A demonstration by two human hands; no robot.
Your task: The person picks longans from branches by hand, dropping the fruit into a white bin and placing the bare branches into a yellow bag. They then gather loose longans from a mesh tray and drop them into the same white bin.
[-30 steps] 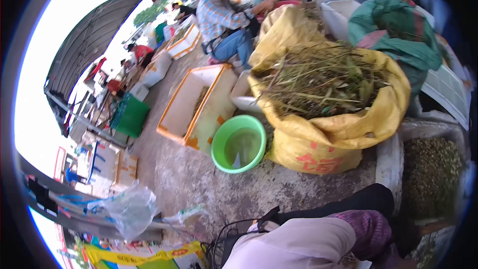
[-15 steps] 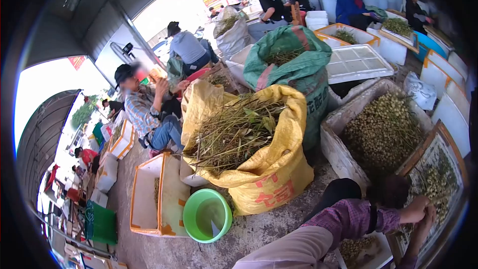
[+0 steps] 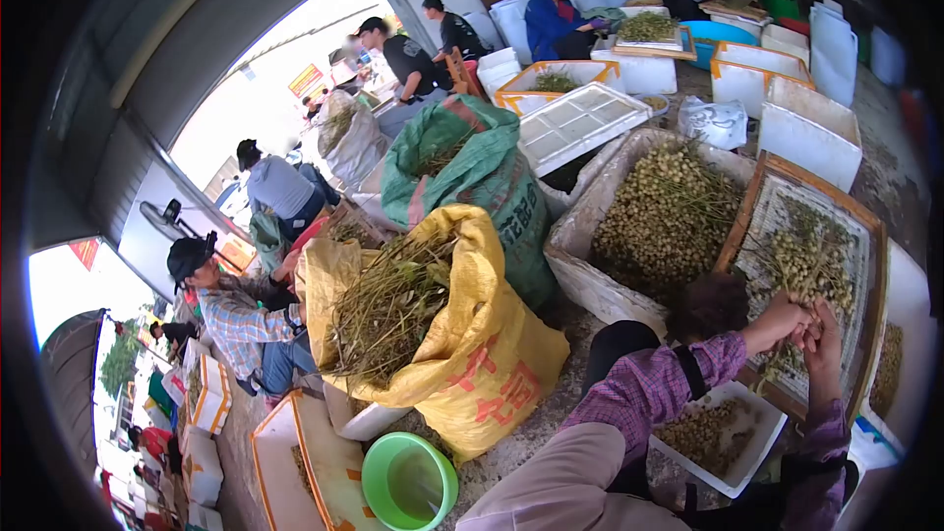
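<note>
My left hand [image 3: 775, 324], coming from a purple plaid sleeve, is closed with its fingers against those of my right hand [image 3: 824, 342]. Both pinch at the lower end of a bunch of thin stems bearing small pale round fruits [image 3: 811, 261]. What lies exactly between the fingertips is partly hidden. Beneath the bunch is a wood-framed mesh screen [image 3: 855, 221], tilted, with loose stems on it. Below my hands a white foam box [image 3: 762, 438] contains loose round fruits [image 3: 703, 433].
Left of the screen stands a large foam box [image 3: 580, 270] heaped with fruits [image 3: 669, 206]. A yellow sack [image 3: 511, 359] of stems, a green sack [image 3: 521, 197] and a green bucket [image 3: 447, 477] are farther left. Several people sit among boxes, one in a plaid shirt [image 3: 236, 329].
My view has turned to the right, so the sacks and boxes sit farther left. My hands remain together over the screen, and the fruit bunch shows more clearly.
</note>
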